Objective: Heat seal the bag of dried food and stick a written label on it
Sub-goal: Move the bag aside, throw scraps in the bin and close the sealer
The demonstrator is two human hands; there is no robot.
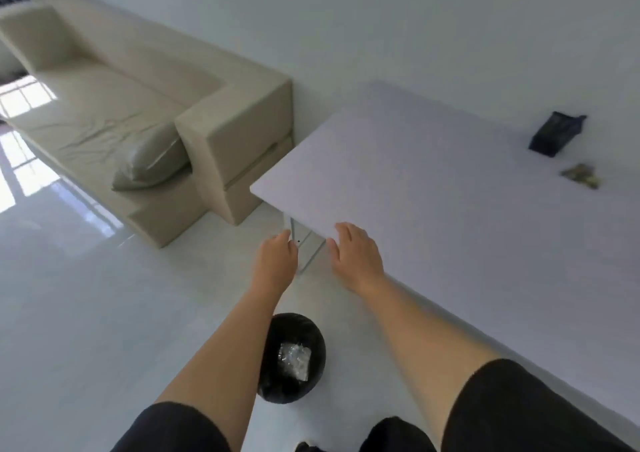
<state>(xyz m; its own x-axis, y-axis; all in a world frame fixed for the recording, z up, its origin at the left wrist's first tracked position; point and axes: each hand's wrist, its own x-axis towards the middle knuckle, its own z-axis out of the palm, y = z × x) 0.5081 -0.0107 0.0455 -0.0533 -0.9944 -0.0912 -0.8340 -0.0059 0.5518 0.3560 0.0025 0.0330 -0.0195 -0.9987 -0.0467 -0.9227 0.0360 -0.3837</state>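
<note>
A pale, glossy floor [86, 313] and bare white walls frame a plain room with a white table [450, 209] along the right side. Nearest, below the outstretched arms in black sleeves, a bin [273, 386] lined in black stands on the floor just off the table's near edge, with crumpled clear plastic [294, 360] lying in it, handy for waste from the work. Further out, both hands reach toward the table's left corner. The left hand [277, 261] hangs over the floor beside the corner, its fingers curled downward and out of sight, so I cannot tell whether it pinches anything. The right hand [356, 254] rests at the table's edge, palm down, fingers loosely spread and holding nothing. My guess is that the person is steadying or shifting the table, or simply turning back to it, since neither hand is near the goods. Well beyond them, toward the table's far right, a dark bag [556, 134] stands with its top crumpled and seemingly unsealed, and just beside it lies a small heap of dried food [581, 176] loose on the tabletop. No sealer, label or pen is in view, so sealing and labelling look not yet begun. Farthest left, a beige sofa [138, 105] sits against the wall.
</note>
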